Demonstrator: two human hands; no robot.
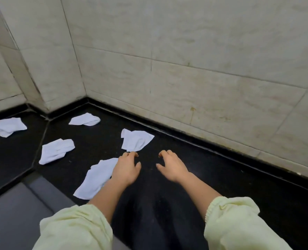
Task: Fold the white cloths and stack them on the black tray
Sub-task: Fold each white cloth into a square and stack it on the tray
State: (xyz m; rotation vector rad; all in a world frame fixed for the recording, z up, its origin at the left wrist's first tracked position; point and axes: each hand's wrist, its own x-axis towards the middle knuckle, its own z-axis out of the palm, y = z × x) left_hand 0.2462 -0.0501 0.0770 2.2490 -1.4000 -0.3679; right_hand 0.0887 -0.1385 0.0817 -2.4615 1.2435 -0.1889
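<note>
**Cloths Scattered, Hands Empty**

The left hand (127,168) and right hand (173,166) are held low over the black counter (221,177), fingers loosely curled, nothing gripped. Crumpled white cloths (56,150) are scattered on it. A far cloth (135,139) lies just beyond the left fingertips, and a near cloth (95,179) beside the left wrist.

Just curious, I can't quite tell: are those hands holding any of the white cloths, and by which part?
Nothing is held. The left hand and right hand hover loosely curled over the black surface.
</note>
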